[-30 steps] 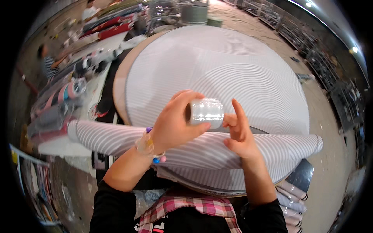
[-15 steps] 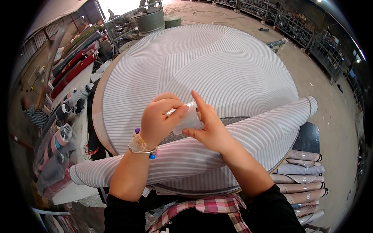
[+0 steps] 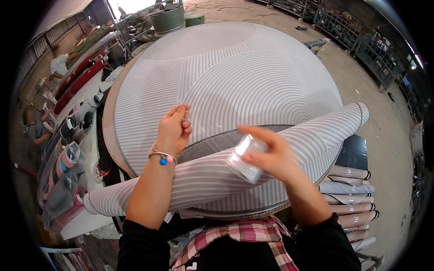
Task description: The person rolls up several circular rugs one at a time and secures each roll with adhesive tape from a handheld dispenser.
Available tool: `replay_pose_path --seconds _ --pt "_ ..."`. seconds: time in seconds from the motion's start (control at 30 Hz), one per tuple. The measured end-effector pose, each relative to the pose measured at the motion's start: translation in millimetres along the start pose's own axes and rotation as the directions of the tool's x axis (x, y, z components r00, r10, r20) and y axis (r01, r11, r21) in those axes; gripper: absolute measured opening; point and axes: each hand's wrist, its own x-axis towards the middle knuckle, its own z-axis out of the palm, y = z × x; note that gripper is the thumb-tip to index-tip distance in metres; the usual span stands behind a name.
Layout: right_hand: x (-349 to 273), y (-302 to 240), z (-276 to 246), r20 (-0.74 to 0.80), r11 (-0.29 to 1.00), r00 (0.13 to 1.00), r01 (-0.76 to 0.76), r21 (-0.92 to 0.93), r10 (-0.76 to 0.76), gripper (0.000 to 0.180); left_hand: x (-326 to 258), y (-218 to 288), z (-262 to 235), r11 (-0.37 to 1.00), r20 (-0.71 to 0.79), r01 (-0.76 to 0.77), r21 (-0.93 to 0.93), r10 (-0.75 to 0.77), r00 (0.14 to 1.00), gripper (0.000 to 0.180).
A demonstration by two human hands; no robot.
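Clear tape roll between the right thumb and fingers

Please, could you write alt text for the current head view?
A person's right hand holds a shiny clear roll, probably tape, above a rolled striped rug; the left hand is pinched shut nearby. Beneath lies a flat, round striped rug.
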Motion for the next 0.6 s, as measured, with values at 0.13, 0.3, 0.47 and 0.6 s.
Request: replay_pose_path --seconds 0.13,0.3,0.47,0.6 --pt "-64.4 3.0 -23.3 0.203 0.81 0.977 0.066 -0.583 0.067 0.051 -5.1 -21.5 -2.6 0.967 -0.115 0.21 0.141 -0.195 0.974 0.014" --pt "-108.0 34.0 0.3 0.113 0.627 0.992 0.049 -0.777 0.063 0.062 -25.6 -24.6 21.7 0.479 0.084 0.204 0.854 -0.513 0.854 0.036" --pt "-111.6 41.0 11.8 0.132 0.524 0.985 0.056 -0.85 0.109 0.063 -42.4 -4.8 44.6 0.089 0.033 0.021 0.996 -0.569 0.822 0.054" --pt "-65.5 29.9 19.0 0.026 0.499 0.996 -0.02 -0.866 0.085 0.063 -48.1 15.9 73.1 -0.379 -0.075 -0.049 0.924 -0.305 0.949 0.045"
